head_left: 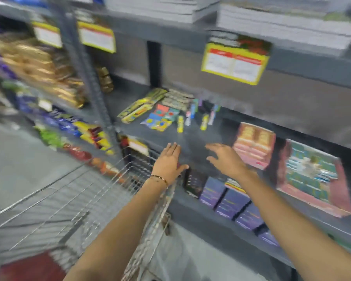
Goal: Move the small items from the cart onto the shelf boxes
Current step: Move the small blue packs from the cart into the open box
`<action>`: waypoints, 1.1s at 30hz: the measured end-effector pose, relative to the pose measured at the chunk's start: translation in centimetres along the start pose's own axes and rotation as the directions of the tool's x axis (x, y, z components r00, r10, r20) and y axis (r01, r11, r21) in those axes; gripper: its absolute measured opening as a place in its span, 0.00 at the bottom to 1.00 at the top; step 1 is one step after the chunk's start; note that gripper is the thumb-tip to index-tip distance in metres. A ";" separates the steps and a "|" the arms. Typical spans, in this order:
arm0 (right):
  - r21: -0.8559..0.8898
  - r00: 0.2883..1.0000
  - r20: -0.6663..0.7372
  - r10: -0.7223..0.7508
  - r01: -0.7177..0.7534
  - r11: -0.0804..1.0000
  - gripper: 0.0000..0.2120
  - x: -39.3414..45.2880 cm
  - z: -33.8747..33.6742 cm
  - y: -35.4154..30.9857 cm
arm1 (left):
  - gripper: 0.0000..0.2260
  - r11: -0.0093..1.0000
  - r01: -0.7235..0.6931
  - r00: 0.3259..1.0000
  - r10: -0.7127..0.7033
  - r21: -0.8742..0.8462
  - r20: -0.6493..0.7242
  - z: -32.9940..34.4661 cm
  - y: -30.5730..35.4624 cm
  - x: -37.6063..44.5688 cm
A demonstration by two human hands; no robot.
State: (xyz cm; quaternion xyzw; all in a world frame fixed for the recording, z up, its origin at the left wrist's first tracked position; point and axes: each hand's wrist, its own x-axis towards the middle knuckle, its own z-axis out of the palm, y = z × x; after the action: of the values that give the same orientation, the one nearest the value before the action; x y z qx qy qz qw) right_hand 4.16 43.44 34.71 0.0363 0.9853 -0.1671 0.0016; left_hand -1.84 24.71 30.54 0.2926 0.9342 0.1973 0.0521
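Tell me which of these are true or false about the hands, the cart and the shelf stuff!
1. Both hands are empty. True: the left hand and right hand are open, holding nothing.
2. The cart is made of wood. False: the cart is metal wire.
3. The left wrist wears a bracelet. True: bracelet.
4. The pink box sits on the floor. False: the pink box is on the shelf.

Motion blur smears the price tags [234, 62] — print unreadable — and the cart [73, 199] is edge-cropped.
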 end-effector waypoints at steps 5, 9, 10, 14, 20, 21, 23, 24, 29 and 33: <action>0.077 0.961 0.197 -0.194 0.182 0.980 0.19 5.1 7.0 -10.2 | 0.34 0.947 0.310 0.950 -0.313 -0.085 -0.023 -0.8 -11.0 -6.3; 0.054 0.862 0.413 -0.293 0.298 0.953 0.21 8.0 14.1 -16.7 | 0.34 0.833 0.537 0.840 -0.542 -0.136 -0.006 1.2 -17.8 -10.9; 0.041 0.834 0.462 -0.302 0.321 0.946 0.20 8.7 16.4 -18.0 | 0.34 0.790 0.591 0.802 -0.598 -0.160 0.009 2.1 -19.4 -12.0; -0.018 0.719 0.633 -0.287 0.384 0.923 0.22 9.7 24.8 -20.2 | 0.36 0.662 0.725 0.685 -0.722 -0.191 0.099 7.1 -24.1 -14.7; -0.141 0.547 0.826 -0.136 0.433 0.890 0.45 8.9 38.4 -18.0 | 0.43 0.500 0.849 0.528 -0.807 -0.169 0.265 17.8 -29.2 -16.9; -0.166 0.555 0.821 -0.136 0.459 0.873 0.46 8.6 40.1 -17.6 | 0.44 0.488 0.855 0.518 -0.808 -0.175 0.279 19.2 -29.7 -17.0; -0.208 0.579 0.795 -0.181 0.540 0.815 0.45 7.8 43.2 -17.1 | 0.45 0.471 0.859 0.512 -0.803 -0.201 0.306 22.2 -30.2 -17.1; -0.221 0.597 0.775 -0.204 0.560 0.799 0.43 7.4 44.2 -16.9 | 0.45 0.473 0.855 0.518 -0.796 -0.213 0.313 23.4 -30.3 -17.0; -0.316 0.692 0.689 -0.214 0.553 0.771 0.34 6.0 47.4 -16.3 | 0.51 0.488 0.853 0.521 -0.777 -0.184 0.354 28.2 -30.0 -17.3; -0.331 0.708 0.668 -0.229 0.557 0.762 0.35 5.9 48.6 -15.7 | 0.45 0.492 0.848 0.529 -0.804 -0.195 0.271 29.7 -29.9 -17.2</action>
State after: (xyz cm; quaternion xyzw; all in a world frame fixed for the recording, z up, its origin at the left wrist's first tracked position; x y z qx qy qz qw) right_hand -3.29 13.10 -6.14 -0.2388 0.9243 0.1010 0.2800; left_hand 2.89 2.61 -8.95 -0.1905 0.9105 0.2673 0.2516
